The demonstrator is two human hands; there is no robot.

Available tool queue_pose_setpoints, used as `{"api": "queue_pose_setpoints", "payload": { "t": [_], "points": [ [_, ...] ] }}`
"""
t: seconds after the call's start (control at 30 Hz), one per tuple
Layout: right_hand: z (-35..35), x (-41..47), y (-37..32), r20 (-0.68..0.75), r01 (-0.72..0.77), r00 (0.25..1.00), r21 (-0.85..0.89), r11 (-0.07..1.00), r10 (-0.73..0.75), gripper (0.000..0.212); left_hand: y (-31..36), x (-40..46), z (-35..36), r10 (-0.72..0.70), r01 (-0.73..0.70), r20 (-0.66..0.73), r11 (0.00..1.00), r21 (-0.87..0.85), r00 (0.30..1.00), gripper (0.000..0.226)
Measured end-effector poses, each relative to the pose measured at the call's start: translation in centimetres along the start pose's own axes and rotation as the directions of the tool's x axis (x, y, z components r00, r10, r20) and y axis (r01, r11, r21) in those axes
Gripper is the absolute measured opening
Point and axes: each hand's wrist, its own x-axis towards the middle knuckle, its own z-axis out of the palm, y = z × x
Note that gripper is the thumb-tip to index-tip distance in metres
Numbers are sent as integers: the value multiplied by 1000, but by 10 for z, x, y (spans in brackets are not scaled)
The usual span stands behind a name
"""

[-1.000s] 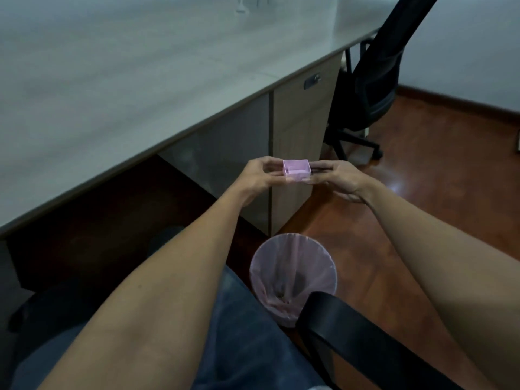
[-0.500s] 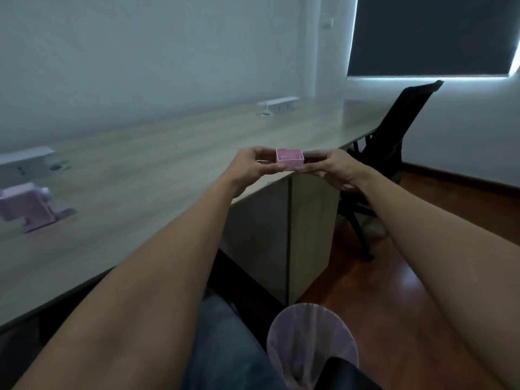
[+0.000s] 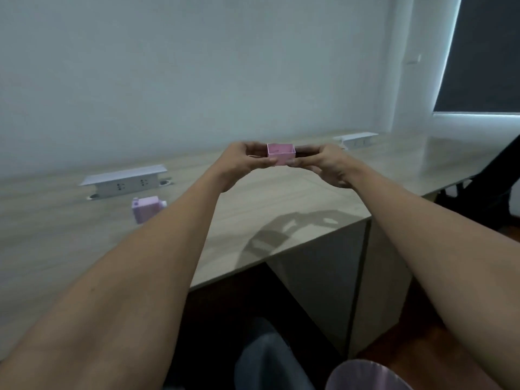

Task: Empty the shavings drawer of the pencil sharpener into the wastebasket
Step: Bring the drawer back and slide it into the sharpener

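Observation:
A small pink shavings drawer (image 3: pixel 281 155) is held upright, open side up, above the desk between both hands. My left hand (image 3: pixel 244 162) pinches its left end and my right hand (image 3: pixel 323 163) pinches its right end. Its inside looks nearly bare, with one small dark mark. The pink pencil sharpener (image 3: pixel 147 209) stands on the desk to the left, partly behind my left forearm. The wastebasket (image 3: pixel 363 375), lined with a pale pink bag, shows only its rim at the bottom edge, on the floor below the desk's front edge.
A long wooden desk (image 3: pixel 309 204) runs along a pale wall. Two white socket boxes (image 3: pixel 126 181) (image 3: pixel 356 139) sit on it. A cabinet (image 3: pixel 337 288) stands under the desk. A black office chair (image 3: pixel 495 192) is at the right. My knee (image 3: pixel 267 361) is beside the basket.
The view has risen from the floor and basket to the desk top. Both hands carried the drawer up and over the desk; the sharpener has come into view on the left.

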Motion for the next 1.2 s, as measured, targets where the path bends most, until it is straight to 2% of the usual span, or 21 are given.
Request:
{"api": "queue_pose_setpoints", "payload": {
  "t": [0.1,0.27,0.47,0.73,1.0,1.2],
  "points": [
    [39,29,-2,98,22,995,1,1000,-22,40,-7,-16,-42,-23,25,-79,999,28,997,40],
    [104,72,0,219,33,975,-5,999,-31,43,-13,-51,-99,-71,89,-201,993,82,977,39],
    [178,110,16,316,20,948,22,1000,-25,46,-35,-88,-160,-97,145,-334,982,124,938,43],
    [241,133,49,337,-34,941,73,997,8,44,-64,-124,-206,-173,218,-400,973,70,900,46],
    [250,141,84,263,-44,963,-47,998,55,53,-107,-158,-246,-232,268,-526,963,-8,818,44],
    [253,142,105,275,-59,957,-115,992,88,61,-138,-187,-253,-323,351,-535,935,-53,780,47]
  ]
}}
